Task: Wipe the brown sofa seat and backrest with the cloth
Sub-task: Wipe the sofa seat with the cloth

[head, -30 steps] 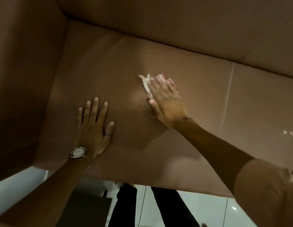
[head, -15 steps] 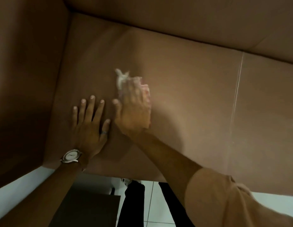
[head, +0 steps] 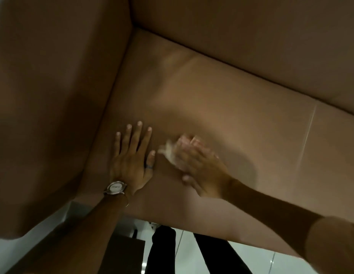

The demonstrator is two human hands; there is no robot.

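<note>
The brown sofa seat fills the middle of the head view, with the backrest above it. My right hand presses a small white cloth flat onto the seat near its front left part; it is blurred by motion and only the cloth's left edge shows past the fingers. My left hand, with a wristwatch and a ring, lies flat on the seat with fingers spread, just left of the cloth and holding nothing.
The sofa's left armrest rises close beside my left hand. A seam divides the seat cushions at the right. Below the seat's front edge are my dark trouser legs, pale floor tiles and a dark low object.
My right hand has swept the cloth leftward across the seat and then toward the front edge, ending beside my left hand. The left hand has stayed planted; the view has shifted right.
</note>
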